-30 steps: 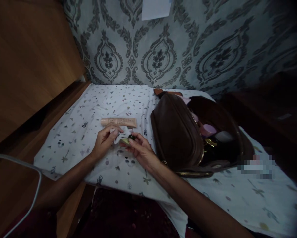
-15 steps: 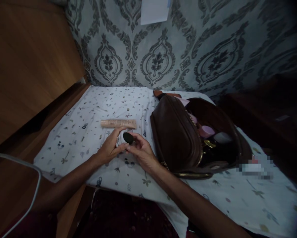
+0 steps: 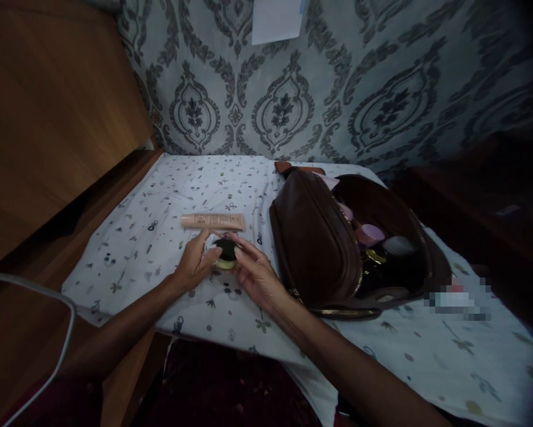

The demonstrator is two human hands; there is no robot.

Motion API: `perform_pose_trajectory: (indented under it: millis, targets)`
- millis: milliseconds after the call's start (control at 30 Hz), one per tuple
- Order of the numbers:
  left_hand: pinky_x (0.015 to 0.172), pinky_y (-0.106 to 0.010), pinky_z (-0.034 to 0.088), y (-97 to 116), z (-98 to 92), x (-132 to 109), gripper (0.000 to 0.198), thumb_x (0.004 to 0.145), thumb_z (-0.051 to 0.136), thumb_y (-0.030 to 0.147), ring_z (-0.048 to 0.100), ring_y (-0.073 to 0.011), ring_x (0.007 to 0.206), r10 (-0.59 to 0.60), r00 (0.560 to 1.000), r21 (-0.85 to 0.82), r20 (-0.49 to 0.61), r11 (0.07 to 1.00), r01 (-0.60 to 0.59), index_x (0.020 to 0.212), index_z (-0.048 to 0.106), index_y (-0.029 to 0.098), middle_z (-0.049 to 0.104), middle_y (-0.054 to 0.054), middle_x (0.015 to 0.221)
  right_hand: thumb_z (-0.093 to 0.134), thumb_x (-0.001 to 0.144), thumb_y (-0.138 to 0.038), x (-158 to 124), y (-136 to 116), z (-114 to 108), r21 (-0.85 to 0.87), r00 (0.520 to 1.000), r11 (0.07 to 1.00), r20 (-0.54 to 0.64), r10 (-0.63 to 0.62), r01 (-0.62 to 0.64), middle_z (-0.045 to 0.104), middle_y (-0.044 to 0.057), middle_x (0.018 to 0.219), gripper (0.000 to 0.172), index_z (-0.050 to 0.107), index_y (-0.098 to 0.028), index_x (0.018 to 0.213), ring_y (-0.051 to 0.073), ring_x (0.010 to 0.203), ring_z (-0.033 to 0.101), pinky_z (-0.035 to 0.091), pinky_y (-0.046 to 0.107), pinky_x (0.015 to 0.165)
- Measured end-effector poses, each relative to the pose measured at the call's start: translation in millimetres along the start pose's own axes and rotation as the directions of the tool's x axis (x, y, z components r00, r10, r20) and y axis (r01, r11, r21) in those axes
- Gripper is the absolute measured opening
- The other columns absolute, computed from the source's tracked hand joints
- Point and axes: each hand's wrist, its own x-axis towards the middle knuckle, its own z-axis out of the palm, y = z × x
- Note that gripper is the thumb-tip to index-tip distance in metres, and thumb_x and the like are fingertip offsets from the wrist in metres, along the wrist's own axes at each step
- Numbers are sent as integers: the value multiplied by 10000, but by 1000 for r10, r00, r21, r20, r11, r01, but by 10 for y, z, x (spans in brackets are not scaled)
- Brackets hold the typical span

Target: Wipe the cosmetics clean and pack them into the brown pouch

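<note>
Between my hands is a small round container with a dark green, nearly black face and a pale yellow rim. I cannot make out its exact kind. My left hand is closed around its left side, thumb on the face, with something white bunched behind the fingers. On the other side, my right hand pinches the container's edge between thumb and fingers. A beige squeeze tube lies flat on the patterned white cloth, just beyond my hands.
To the right, an unzipped brown leather bag holds several items, among them a pink-lidded container and a yellow, shiny ring-like thing. A wooden cabinet stands left. A pale cable hangs at lower left. Patterned wallpaper rises behind.
The round container has tilted so that its dark face looks wider and its yellow rim shows. My right-hand fingers have shifted to its right edge. Tube and bag have stayed put.
</note>
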Motion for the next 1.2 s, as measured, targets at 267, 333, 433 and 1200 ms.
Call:
perform_pose_trajectory:
  millis: [267,333,433,1200]
  targets:
    - [953,-352,466,-18,-18,76,506,918,513,614,630,-257,1063,-10,994,-139,106,990,25,1129,607,165,683,-106,1144,937,605,-338,34,-3,-48,100,997,995,-75,34,-26,752,-5,860,379,681,-205,850,131,750,692,569,270,736]
    - [980,-368,460,-38,-15,80,537,871,591,618,624,-275,1107,-19,992,-138,123,990,36,1168,606,171,681,-108,1169,934,604,-321,33,-6,-47,107,996,994,-84,33,-24,761,9,918,353,712,-205,853,134,788,692,567,273,769]
    - [921,-368,484,-67,-7,62,572,805,677,621,648,-271,1029,-38,994,-102,105,994,49,1161,615,178,700,-94,1095,928,606,-324,27,-10,-32,115,996,992,-71,51,-43,771,19,988,352,748,-226,892,147,827,696,573,289,798]
    - [933,-365,488,-29,-49,65,571,865,592,632,654,-270,1068,80,990,-123,115,990,-66,1209,614,176,700,-119,1172,922,625,-287,-1,22,-3,110,996,991,-41,76,-71,727,-16,883,372,704,-213,917,103,738,660,544,221,675]
